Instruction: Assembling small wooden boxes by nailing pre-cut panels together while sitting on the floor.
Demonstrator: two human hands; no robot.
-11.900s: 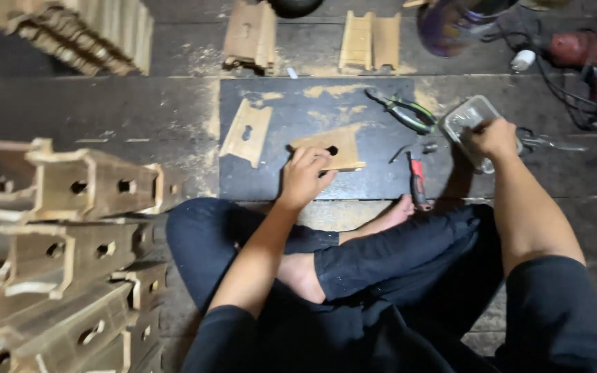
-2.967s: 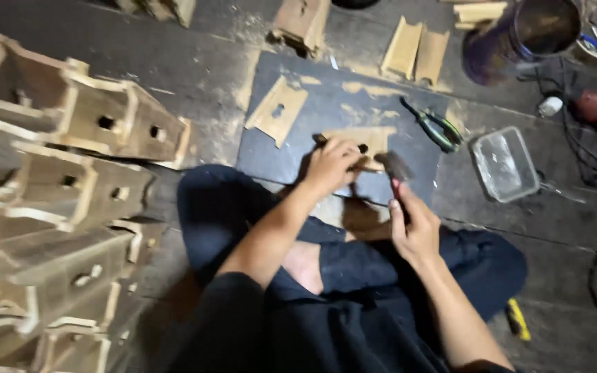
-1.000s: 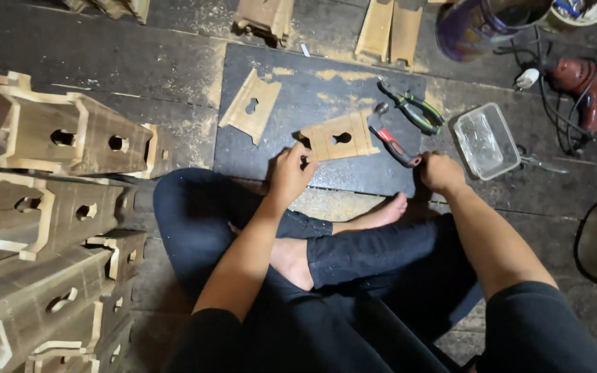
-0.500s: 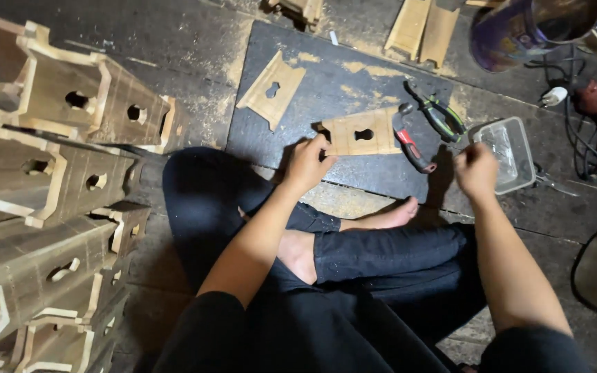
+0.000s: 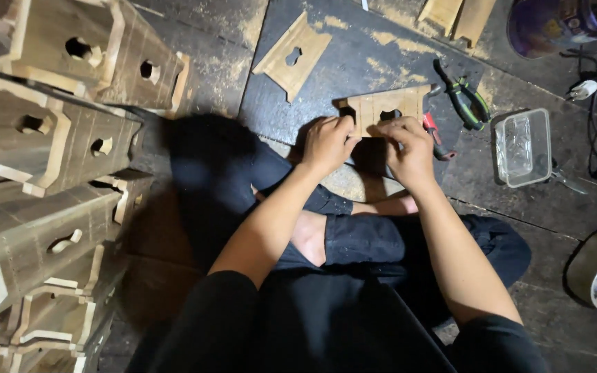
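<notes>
Stacked wooden boxes (image 5: 50,138) with cut holes stand at far left, and a loose wooden panel (image 5: 293,55) lies on the dark board (image 5: 381,62). The left hand (image 5: 327,144) and right hand (image 5: 408,148) both grip the lower edge of a slotted wooden piece (image 5: 385,107), fingers closed on it, over that board. Right of them lie pliers (image 5: 468,100) and a clear plastic tub (image 5: 523,146).

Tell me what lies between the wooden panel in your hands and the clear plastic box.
In the head view, a red-handled tool lies on the dark board between the wooden panel and the clear plastic box.
</notes>
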